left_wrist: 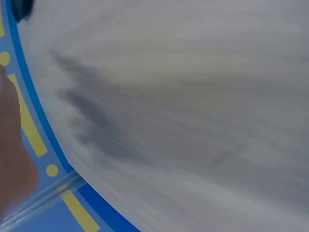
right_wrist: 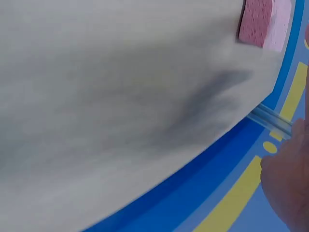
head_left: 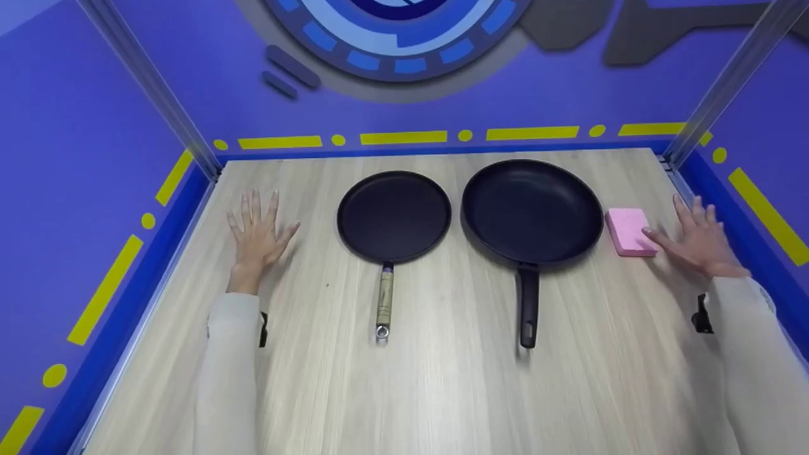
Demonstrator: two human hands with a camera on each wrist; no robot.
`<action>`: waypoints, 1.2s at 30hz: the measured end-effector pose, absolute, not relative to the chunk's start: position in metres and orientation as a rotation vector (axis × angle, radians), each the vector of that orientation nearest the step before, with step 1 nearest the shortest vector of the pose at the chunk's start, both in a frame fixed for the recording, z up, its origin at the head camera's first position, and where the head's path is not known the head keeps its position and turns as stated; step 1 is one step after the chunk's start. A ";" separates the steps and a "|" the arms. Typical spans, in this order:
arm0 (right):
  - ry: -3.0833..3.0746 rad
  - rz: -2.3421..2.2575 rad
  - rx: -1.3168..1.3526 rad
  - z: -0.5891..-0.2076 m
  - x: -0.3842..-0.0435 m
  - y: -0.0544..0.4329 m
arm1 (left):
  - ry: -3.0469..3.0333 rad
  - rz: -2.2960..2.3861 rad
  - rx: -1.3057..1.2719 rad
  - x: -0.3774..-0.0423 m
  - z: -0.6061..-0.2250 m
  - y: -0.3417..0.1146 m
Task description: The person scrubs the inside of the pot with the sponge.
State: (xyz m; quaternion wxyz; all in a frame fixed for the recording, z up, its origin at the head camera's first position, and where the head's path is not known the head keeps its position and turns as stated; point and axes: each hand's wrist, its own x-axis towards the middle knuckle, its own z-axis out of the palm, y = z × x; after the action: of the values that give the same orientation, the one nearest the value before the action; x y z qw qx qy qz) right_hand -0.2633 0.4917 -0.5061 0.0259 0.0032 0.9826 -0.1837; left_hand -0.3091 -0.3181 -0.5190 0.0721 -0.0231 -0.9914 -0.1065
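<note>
My left hand is spread with straight fingers over the left part of the table, holding nothing. To its right lies a flat black griddle pan with a wood-toned handle pointing toward me. Beside that is a larger, deeper black frying pan, its black handle also toward me. A pink sponge lies right of the frying pan. My right hand is spread too, its thumb overlapping the sponge's right edge in the head view. In the right wrist view the sponge shows at the top, apart from the hand.
A light wood table carries everything. Blue panels with yellow dashes stand at the back and both sides, joined by metal posts at the far corners. Both forearms wear light sleeves with dark straps at the wrists.
</note>
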 end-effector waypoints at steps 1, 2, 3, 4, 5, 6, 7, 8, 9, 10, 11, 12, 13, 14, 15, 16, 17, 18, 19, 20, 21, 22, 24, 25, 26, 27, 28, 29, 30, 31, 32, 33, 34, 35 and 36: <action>3.028 -0.605 0.007 -0.506 -0.264 0.490 | -2.975 -0.373 -0.067 -0.311 -0.519 -0.315; 3.021 -0.643 0.005 -0.506 -0.264 0.488 | -2.975 -0.424 -0.066 -0.312 -0.519 -0.312; 3.011 -0.682 0.008 -0.506 -0.265 0.486 | -2.976 -0.473 -0.065 -0.313 -0.518 -0.309; 2.998 -0.716 0.016 -0.506 -0.265 0.483 | -2.972 -0.530 -0.067 -0.313 -0.518 -0.306; 2.992 -0.734 0.026 -0.506 -0.266 0.480 | -2.969 -0.579 -0.074 -0.313 -0.518 -0.302; 2.989 -0.749 0.027 -0.505 -0.267 0.477 | -2.966 -0.620 -0.082 -0.313 -0.518 -0.299; 2.987 -0.757 0.028 -0.506 -0.267 0.474 | -2.966 -0.659 -0.089 -0.313 -0.518 -0.295; 2.988 -0.762 0.028 -0.506 -0.268 0.471 | -2.966 -0.690 -0.102 -0.312 -0.518 -0.292; 2.988 -0.762 0.028 -0.506 -0.268 0.468 | -2.966 -0.717 -0.113 -0.312 -0.519 -0.288; 2.991 -0.753 0.027 -0.507 -0.269 0.465 | -2.968 -0.737 -0.129 -0.311 -0.519 -0.284; 2.996 -0.743 0.023 -0.507 -0.269 0.463 | -2.972 -0.747 -0.146 -0.310 -0.519 -0.280; 2.999 -0.738 0.015 -0.508 -0.269 0.460 | -2.971 -0.761 -0.169 -0.308 -0.519 -0.277; 3.002 -0.730 0.010 -0.509 -0.269 0.458 | -2.972 -0.776 -0.194 -0.306 -0.519 -0.273; 3.004 -0.723 0.009 -0.510 -0.269 0.457 | -2.969 -0.787 -0.221 -0.304 -0.519 -0.270; 3.005 -0.717 0.008 -0.511 -0.269 0.456 | -2.966 -0.802 -0.250 -0.302 -0.519 -0.266; 3.005 -0.711 0.007 -0.511 -0.269 0.455 | -2.962 -0.817 -0.284 -0.298 -0.518 -0.263; 3.002 -0.705 0.007 -0.512 -0.269 0.454 | -2.956 -0.833 -0.321 -0.295 -0.518 -0.260; 3.000 -0.700 0.004 -0.512 -0.270 0.454 | -2.953 -0.846 -0.356 -0.292 -0.518 -0.256; 2.998 -0.696 0.003 -0.512 -0.270 0.454 | -2.952 -0.859 -0.388 -0.289 -0.518 -0.253; 2.993 -0.693 0.007 -0.512 -0.271 0.454 | -2.951 -0.872 -0.418 -0.285 -0.517 -0.250; 2.992 -0.689 0.007 -0.511 -0.271 0.454 | -2.950 -0.884 -0.447 -0.282 -0.516 -0.246; 2.989 -0.684 0.005 -0.511 -0.271 0.454 | -2.950 -0.891 -0.472 -0.279 -0.515 -0.243; 2.985 -0.680 -0.004 -0.511 -0.271 0.454 | -2.956 -0.915 -0.514 -0.271 -0.512 -0.236; 2.980 -0.677 -0.004 -0.510 -0.270 0.454 | -2.962 -0.929 -0.532 -0.268 -0.511 -0.233; 2.973 -0.671 -0.006 -0.510 -0.270 0.454 | -2.967 -0.936 -0.552 -0.264 -0.510 -0.229; 2.969 -0.664 -0.009 -0.509 -0.270 0.453 | -2.972 -0.944 -0.571 -0.260 -0.509 -0.225; 2.961 -0.656 -0.009 -0.509 -0.270 0.453 | -2.979 -0.956 -0.591 -0.257 -0.508 -0.222; 2.954 -0.651 -0.009 -0.509 -0.269 0.453 | -2.987 -0.970 -0.610 -0.253 -0.508 -0.219; 2.944 -0.644 -0.003 -0.508 -0.269 0.453 | -2.996 -0.986 -0.628 -0.249 -0.507 -0.216; 2.937 -0.641 0.001 -0.508 -0.269 0.453 | -3.000 -1.006 -0.648 -0.245 -0.507 -0.213; 2.931 -0.639 0.001 -0.507 -0.268 0.453 | -2.998 -1.019 -0.673 -0.242 -0.507 -0.210; 2.924 -0.642 0.006 -0.506 -0.268 0.453 | -2.999 -1.039 -0.697 -0.239 -0.507 -0.207; 2.924 -0.639 0.005 -0.505 -0.267 0.454 | -3.002 -1.065 -0.726 -0.235 -0.507 -0.204; 2.925 -0.636 0.009 -0.503 -0.265 0.454 | -3.000 -1.080 -0.760 -0.232 -0.508 -0.202; 2.924 -0.633 0.020 -0.502 -0.264 0.454 | -2.999 -1.100 -0.794 -0.228 -0.508 -0.200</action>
State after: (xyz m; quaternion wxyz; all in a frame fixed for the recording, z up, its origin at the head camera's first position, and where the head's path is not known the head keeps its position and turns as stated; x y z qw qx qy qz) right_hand -0.2643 0.4545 -0.5017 0.0747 0.0066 0.9746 -0.2109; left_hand -0.2284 -0.1998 -0.5080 -0.0748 -0.2404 -0.9085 -0.3334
